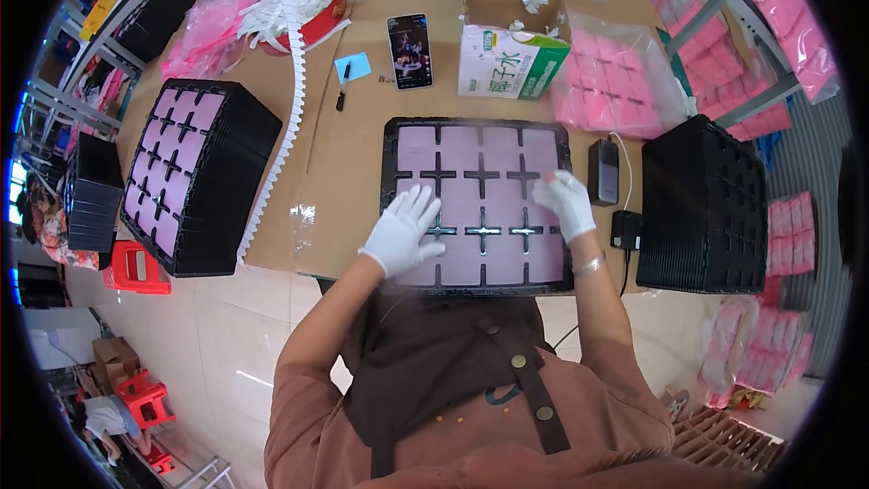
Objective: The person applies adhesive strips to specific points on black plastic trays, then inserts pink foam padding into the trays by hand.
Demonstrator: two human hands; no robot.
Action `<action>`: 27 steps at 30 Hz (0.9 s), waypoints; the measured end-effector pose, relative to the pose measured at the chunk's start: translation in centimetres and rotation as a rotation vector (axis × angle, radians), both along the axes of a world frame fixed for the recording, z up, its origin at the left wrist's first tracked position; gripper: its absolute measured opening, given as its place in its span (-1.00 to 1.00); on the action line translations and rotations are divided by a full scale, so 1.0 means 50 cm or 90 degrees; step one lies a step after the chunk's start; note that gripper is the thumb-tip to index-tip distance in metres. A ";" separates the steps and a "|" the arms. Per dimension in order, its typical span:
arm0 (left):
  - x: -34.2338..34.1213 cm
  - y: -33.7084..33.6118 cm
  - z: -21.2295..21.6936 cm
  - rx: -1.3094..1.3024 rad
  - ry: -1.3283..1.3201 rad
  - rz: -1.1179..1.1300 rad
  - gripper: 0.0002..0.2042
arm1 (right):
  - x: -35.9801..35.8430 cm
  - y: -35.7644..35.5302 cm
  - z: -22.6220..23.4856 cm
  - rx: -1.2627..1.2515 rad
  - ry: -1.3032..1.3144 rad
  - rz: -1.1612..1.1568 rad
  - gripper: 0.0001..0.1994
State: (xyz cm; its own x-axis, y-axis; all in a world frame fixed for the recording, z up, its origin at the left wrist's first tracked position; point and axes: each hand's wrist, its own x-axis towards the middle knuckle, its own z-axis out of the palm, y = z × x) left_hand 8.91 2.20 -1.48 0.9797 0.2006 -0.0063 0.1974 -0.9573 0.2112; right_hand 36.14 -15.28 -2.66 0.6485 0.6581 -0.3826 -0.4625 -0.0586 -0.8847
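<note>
Pink pieces in black trays on a brown cardboard table cover

The black tray [391, 208] in the middle holds pale pink squares [457, 147], so black crosses and bars show between them like a grid. Both hands wear white gloves: the left hand [404, 231] and the right hand [566, 202]. The stack of trays [195, 177] at the left is black with the same pink grid on top; the stack [706, 208] at the right is all black. The carton [507, 59] is white and green. The clear bag [615, 81] holds bright pink pieces. The note [353, 67] is light blue, the marker [342, 87] black. The stool [136, 268] is red, the floor tiles [235, 326] are cream. The apron [453, 371] is dark brown over a reddish brown shirt [308, 426].
</note>
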 end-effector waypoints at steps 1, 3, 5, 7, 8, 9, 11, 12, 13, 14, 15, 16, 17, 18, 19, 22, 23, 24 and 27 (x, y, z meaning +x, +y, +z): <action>-0.017 -0.017 0.011 -0.005 0.004 -0.003 -0.27 | -0.015 -0.030 0.010 -0.005 0.004 -0.003 -0.90; -0.042 -0.041 0.026 -0.035 0.004 -0.028 -0.27 | -0.027 -0.082 0.015 -0.096 0.017 0.215 -0.87; -0.060 -0.058 0.035 -0.039 0.034 -0.053 -0.25 | -0.037 -0.109 0.006 -0.136 -0.032 0.250 -0.85; -0.096 -0.081 0.029 -0.036 0.042 -0.072 -0.26 | -0.051 -0.128 0.008 -0.198 -0.153 0.314 -0.82; -0.112 -0.088 0.028 -0.038 0.043 -0.074 -0.26 | -0.055 -0.141 0.007 -0.200 -0.151 0.313 -0.82; -0.125 -0.094 0.028 -0.033 0.081 -0.047 -0.27 | -0.056 -0.156 0.006 -0.232 -0.174 0.353 -0.82; -0.136 -0.097 0.033 -0.004 0.149 -0.012 -0.29 | -0.059 -0.164 0.018 -0.290 -0.188 0.422 -0.82; -0.134 -0.096 0.037 -0.003 0.148 -0.012 -0.29 | -0.062 -0.156 0.029 -0.289 -0.189 0.422 -0.82; -0.131 -0.098 0.041 -0.024 0.133 -0.009 -0.32 | -0.065 -0.143 0.041 -0.316 -0.150 0.413 -0.84; -0.129 -0.101 0.043 -0.045 0.118 -0.005 -0.35 | -0.070 -0.132 0.047 -0.343 -0.111 0.403 -0.85; -0.125 -0.106 0.037 -0.045 0.117 -0.005 -0.35 | -0.077 -0.121 0.044 -0.343 -0.112 0.403 -0.85; -0.120 -0.112 0.025 -0.019 0.073 -0.024 -0.39 | -0.085 -0.112 0.036 -0.302 -0.184 0.361 -0.86; -0.118 -0.117 0.016 0.006 0.028 -0.042 -0.44 | -0.090 -0.107 0.028 -0.260 -0.255 0.318 -0.87; -0.125 -0.123 0.011 0.006 0.028 -0.041 -0.44 | -0.094 -0.114 0.021 -0.260 -0.256 0.319 -0.87; -0.135 -0.136 0.006 0.008 0.066 -0.016 -0.47 | -0.098 -0.131 0.012 -0.260 -0.256 0.340 -0.88; -0.169 -0.141 -0.001 0.037 0.076 0.001 -0.58 | -0.081 -0.172 0.020 -0.236 -0.177 0.408 -0.91; -0.184 -0.133 -0.008 -0.050 0.025 -0.027 -0.63 | -0.077 -0.185 0.024 -0.233 -0.112 0.409 -0.91; -0.195 -0.127 -0.010 -0.135 -0.027 -0.055 -0.68 | -0.071 -0.196 0.027 -0.230 -0.046 0.411 -0.90; -0.176 -0.119 0.027 -0.106 -0.093 0.051 -0.72 | -0.057 -0.205 0.022 -0.154 -0.211 0.168 -0.89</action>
